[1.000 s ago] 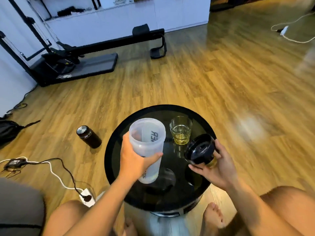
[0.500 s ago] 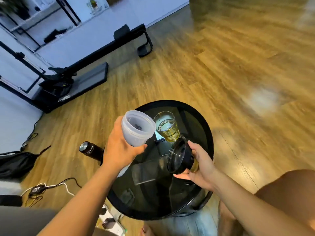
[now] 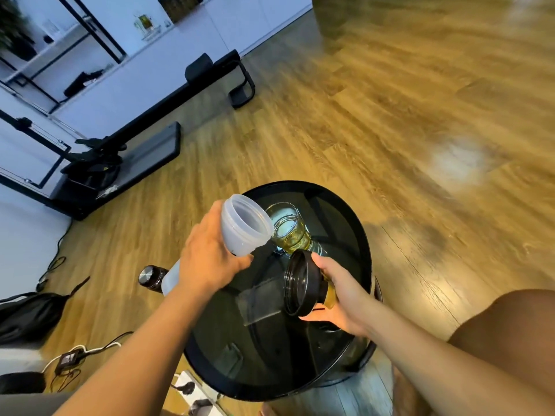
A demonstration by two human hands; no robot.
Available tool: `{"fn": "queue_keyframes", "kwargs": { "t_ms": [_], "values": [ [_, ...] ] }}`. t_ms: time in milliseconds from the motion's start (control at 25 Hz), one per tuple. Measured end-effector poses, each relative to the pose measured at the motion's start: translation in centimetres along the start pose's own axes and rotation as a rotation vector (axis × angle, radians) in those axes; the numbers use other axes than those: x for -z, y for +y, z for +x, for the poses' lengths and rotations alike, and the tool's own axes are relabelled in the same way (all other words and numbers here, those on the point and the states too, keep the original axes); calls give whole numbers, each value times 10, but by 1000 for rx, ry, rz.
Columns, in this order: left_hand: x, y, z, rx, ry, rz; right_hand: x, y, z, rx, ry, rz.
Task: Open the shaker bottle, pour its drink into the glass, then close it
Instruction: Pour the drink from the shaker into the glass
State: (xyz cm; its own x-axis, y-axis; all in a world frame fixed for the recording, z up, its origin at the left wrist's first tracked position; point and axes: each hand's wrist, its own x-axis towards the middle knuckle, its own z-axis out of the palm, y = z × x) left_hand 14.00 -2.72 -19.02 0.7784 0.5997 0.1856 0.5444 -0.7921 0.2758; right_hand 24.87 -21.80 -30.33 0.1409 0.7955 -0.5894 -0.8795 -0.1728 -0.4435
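My left hand [image 3: 207, 259] grips the translucent white shaker bottle [image 3: 243, 229], which has no lid and is tilted steeply with its open mouth pointing at the glass. The glass [image 3: 289, 232] stands on the round black table [image 3: 345, 211] and holds yellow-green drink. Its rim lies just right of the bottle's mouth. My right hand [image 3: 342, 298] holds the black shaker lid [image 3: 301, 285] on edge above the table, its hollow underside turned left toward the bottle. No liquid is visible inside the bottle.
A dark metal flask [image 3: 151, 279] stands on the wooden floor left of the table. Cables and a power strip [image 3: 192, 388] lie at lower left, beside a black bag [image 3: 30, 313]. A black exercise machine [image 3: 126, 145] runs along the back wall.
The view has tilted. My left hand has tipped the bottle over further and brought its mouth next to the glass. My right hand has turned the lid on edge, closer to the glass.
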Motion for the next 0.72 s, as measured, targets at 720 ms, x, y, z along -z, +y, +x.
{"fn": "queue_keyframes", "kwargs": {
  "t_ms": [720],
  "values": [
    [7,3,4,9,-61,79,6,2,4,-4,45,-7]
  ]
}}
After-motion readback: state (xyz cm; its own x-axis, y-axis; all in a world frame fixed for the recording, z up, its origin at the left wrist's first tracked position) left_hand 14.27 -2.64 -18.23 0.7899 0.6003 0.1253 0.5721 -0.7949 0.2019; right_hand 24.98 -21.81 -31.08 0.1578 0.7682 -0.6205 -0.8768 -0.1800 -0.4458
